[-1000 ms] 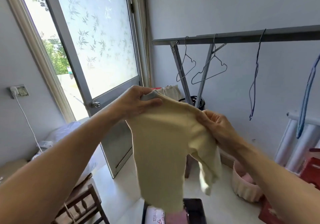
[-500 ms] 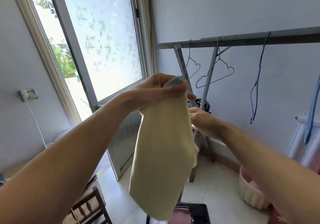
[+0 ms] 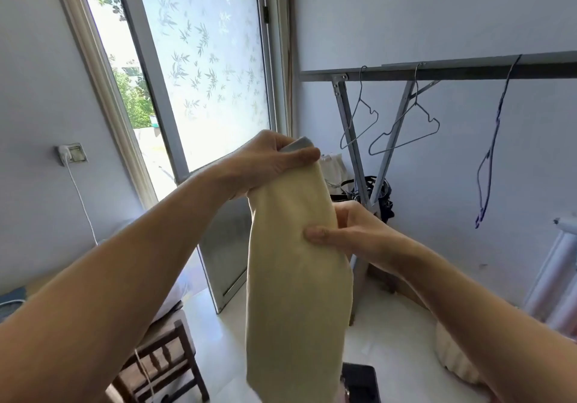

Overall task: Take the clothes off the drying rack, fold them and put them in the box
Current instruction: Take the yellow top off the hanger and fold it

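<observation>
So compared to a second ago, the cream garment (image 3: 296, 277) isn't spread out between both hands anymore, it's folded in half lengthwise into one narrow strip and the sleeve that was dangling is tucked away. The left hand (image 3: 268, 162) pinches the top edge up high, thumb clamped over the cloth. The right hand (image 3: 346, 234) has slid down to mid-height, thumb in front and fingers behind, gripping the side. The garment hangs in mid-air in front of the drying rack (image 3: 437, 70), long axis vertical, bottom end pointing at the floor (image 3: 390, 324). Bare hangers (image 3: 402, 134) still on the rack.
</observation>
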